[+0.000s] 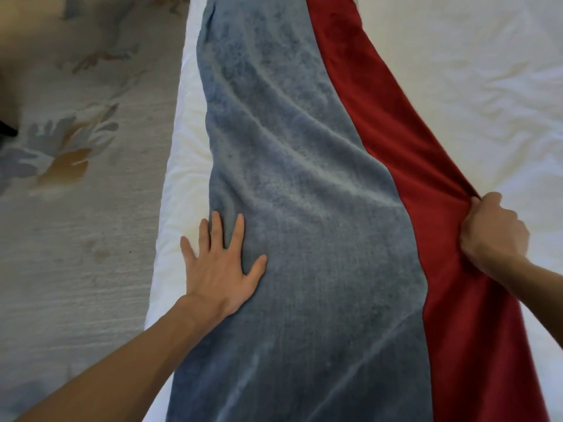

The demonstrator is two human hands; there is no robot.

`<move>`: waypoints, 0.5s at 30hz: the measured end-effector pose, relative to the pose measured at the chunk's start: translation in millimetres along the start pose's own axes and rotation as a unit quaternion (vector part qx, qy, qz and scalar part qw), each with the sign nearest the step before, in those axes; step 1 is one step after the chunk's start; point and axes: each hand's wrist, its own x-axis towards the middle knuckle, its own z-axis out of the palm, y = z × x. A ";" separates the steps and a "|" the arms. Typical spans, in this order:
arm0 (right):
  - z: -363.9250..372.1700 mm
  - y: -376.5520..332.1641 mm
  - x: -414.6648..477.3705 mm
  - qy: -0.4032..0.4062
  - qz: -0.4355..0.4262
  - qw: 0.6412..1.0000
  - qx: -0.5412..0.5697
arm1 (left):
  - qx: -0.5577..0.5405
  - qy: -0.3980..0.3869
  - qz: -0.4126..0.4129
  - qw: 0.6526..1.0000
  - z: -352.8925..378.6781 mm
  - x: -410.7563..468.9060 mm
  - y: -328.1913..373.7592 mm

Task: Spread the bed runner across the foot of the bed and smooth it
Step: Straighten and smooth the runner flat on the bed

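Note:
The bed runner (304, 208) lies lengthwise along the edge of the white bed (457, 86), running from the bottom of the view to the top. Its broad part is grey-blue plush with diagonal wrinkles; a dark red strip (396, 132) borders it on the right. My left hand (219, 263) lies flat with fingers spread on the runner's left edge, partly on the white sheet. My right hand (490, 236) grips the bunched red edge in a fist, and folds fan out from it.
To the left, the bed's edge (170, 193) drops to a pale carpet with a flower pattern (61, 153). A dark object shows at the far left edge (7, 117). The white bedding on the right is lightly creased.

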 end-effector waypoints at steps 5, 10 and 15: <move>-3.4 -3.9 -8.4 0.015 -0.017 1.000 -0.018 | 0.008 -0.001 0.006 1.000 0.9 -2.6 -6.7; -14.5 -14.2 -22.5 0.041 -0.035 0.998 -0.038 | 0.043 0.031 0.020 0.998 -2.5 -2.3 1.4; -11.6 -13.2 -26.1 0.011 -0.031 0.999 -0.031 | 0.035 0.030 0.071 0.996 -3.9 0.9 15.5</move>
